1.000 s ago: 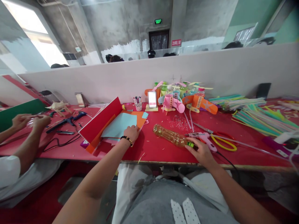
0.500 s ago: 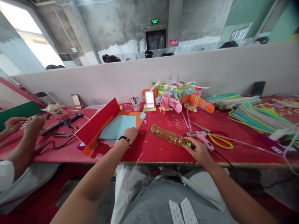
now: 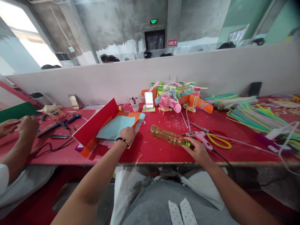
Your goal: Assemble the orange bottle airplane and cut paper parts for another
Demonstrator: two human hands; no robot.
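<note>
My left hand point(image 3: 127, 135) is at the right edge of a stack of coloured paper, its fingers closed on an orange sheet point(image 3: 137, 118) whose edge bends up. A light blue sheet point(image 3: 114, 126) lies on top, left of the hand. Behind the stack, a red board point(image 3: 96, 120) leans upright at a slant. My right hand point(image 3: 196, 150) grips the green-capped end of a clear amber plastic bottle point(image 3: 165, 136), which lies on its side on the red table point(image 3: 150, 153). A pink glue gun point(image 3: 203, 137) lies just beyond that hand.
Yellow-handled scissors point(image 3: 220, 142) lie right of the glue gun. Bottle aeroplanes point(image 3: 167, 103), a pen cup point(image 3: 135, 105) and a phone point(image 3: 149, 100) stand at the back. Coloured strips point(image 3: 255, 118) are heaped right. A co-worker's hands point(image 3: 28, 126) work at left.
My left hand has drawn back slightly left from the stack's far right corner, and the orange sheet's edge has bent up, baring light blue paper beneath. My right hand keeps hold of the bottle.
</note>
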